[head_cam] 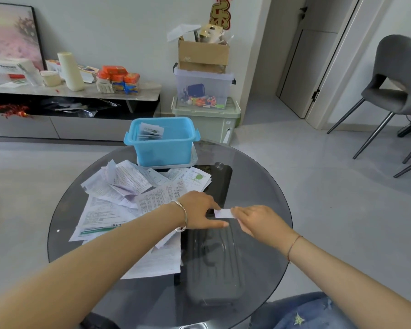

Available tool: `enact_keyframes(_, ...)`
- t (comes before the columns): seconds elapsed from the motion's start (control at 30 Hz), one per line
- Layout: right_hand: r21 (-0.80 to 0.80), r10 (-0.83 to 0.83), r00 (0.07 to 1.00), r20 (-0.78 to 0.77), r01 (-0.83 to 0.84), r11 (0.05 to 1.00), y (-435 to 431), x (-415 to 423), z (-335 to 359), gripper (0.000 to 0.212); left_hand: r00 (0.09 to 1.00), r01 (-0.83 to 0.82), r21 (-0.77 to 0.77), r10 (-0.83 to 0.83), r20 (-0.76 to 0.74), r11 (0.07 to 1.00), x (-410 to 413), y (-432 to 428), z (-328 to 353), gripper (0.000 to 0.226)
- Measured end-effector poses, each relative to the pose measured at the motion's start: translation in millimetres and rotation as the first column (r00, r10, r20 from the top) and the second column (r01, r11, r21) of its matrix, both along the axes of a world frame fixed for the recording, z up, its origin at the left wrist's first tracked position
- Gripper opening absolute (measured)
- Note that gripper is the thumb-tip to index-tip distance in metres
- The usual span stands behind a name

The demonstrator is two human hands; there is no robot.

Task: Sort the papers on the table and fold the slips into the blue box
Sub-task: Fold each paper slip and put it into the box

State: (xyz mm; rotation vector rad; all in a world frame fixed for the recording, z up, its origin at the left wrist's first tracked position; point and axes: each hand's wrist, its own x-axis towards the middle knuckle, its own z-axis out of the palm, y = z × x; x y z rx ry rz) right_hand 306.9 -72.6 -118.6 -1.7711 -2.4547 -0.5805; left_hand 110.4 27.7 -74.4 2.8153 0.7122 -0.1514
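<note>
View from above a round glass table [259, 176]. Left of centre: loose papers [119, 198], printed sheets and creased receipts overlapping in an unsorted heap that reaches the foot of the blue box [163, 148]. The box stands at upper centre on the far side of the table, open, with several slips already leaning inside it. Centre: the left hand [199, 210], fingers curled down onto the left end of a small white slip [225, 213], thumb stretched out below it. Right of centre: the right hand [259, 222], pinching the slip's right end. The slip is held flat just above the glass, well short of the box. The step appears to be folding; it would go best by bringing the two ends together squarely, edges matched, then running a fingertip along the crease so the slip stays compact when dropped in.
</note>
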Motion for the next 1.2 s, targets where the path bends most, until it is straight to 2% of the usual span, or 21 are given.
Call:
enact_keyframes(0.07,-0.076,-0.089,0.995,-0.046,0.085,0.993,2.4,0.1,5.2,0.010,1.000,-0.020,-0.036,0.021,0.012,0.999,1.8,7.9,0.7,0.054)
enact_keyframes(0.1,-0.099,-0.153,0.979,-0.133,0.140,0.985,6.6,-0.3,11.0,0.002,0.999,-0.043,-0.053,0.044,0.025,0.998,2.4,13.4,2.2,0.050)
enact_keyframes(0.17,-0.229,-0.316,0.890,-0.328,0.250,0.941,13.6,-2.7,23.2,0.012,0.990,-0.100,-0.094,0.108,0.092,0.991,5.0,19.1,4.5,0.040)
enact_keyframes(0.23,-0.304,-0.370,0.721,-0.586,0.227,0.925,27.5,-10.4,37.0,0.008,0.960,-0.173,-0.115,0.194,0.202,0.978,0.0,29.7,9.6,0.027)
enact_keyframes(0.33,-0.320,-0.347,0.341,-0.874,0.134,0.938,54.6,-30.2,59.6,0.006,0.836,-0.234,-0.284,0.342,0.429,0.930,-18.4,51.8,20.9,0.017)
enact_keyframes(0.4,-0.334,-0.343,0.103,-0.934,0.091,0.938,76.0,-47.2,74.5,0.009,0.724,-0.253,-0.380,0.435,0.536,0.890,-35.5,69.4,29.5,0.014)
enact_keyframes(0.47,-0.335,-0.333,-0.044,-0.942,0.046,0.941,101.1,-64.8,91.0,0.011,0.612,-0.287,-0.450,0.523,0.593,0.846,-50.4,89.2,39.0,0.014)
enact_keyframes(0.53,-0.317,-0.312,-0.136,-0.940,0.015,0.948,133.1,-82.1,106.5,0.010,0.503,-0.336,-0.476,0.583,0.639,0.812,-64.7,111.7,49.3,0.014)
enact_keyframes(0.63,-0.319,-0.309,-0.207,-0.928,0.020,0.947,182.9,-99.8,124.7,0.009,0.355,-0.470,-0.470,0.648,0.674,0.747,-83.9,145.4,55.1,0.021)
enact_keyframes(0.73,-0.385,-0.365,-0.325,-0.873,-0.002,0.923,228.1,-108.7,125.5,0.010,0.328,-0.598,-0.442,0.708,0.626,0.668,-97.5,169.6,46.6,0.040)
enact_keyframes(0.8,-0.421,-0.390,-0.358,-0.849,0.009,0.907,250.1,-112.9,120.0,0.015,0.319,-0.631,-0.449,0.739,0.593,0.633,-98.7,174.5,40.8,0.048)
enact_keyframes(0.97,-0.485,-0.447,-0.310,-0.839,0.054,0.873,290.7,-122.8,108.9,0.026,0.315,-0.638,-0.474,0.767,0.559,0.607,-96.0,181.9,22.3,0.047)
enact_keyframes(1.07,-0.541,-0.521,-0.172,-0.836,0.101,0.835,304.3,-126.7,106.7,0.028,0.293,-0.620,-0.497,0.767,0.571,0.606,-94.9,182.9,17.6,0.047)
enact_keyframes(1.2,-0.547,-0.557,0.032,-0.830,0.152,0.823,313.9,-133.5,101.3,0.031,0.317,-0.617,-0.464,0.741,0.592,0.635,-93.6,183.5,16.5,0.048)
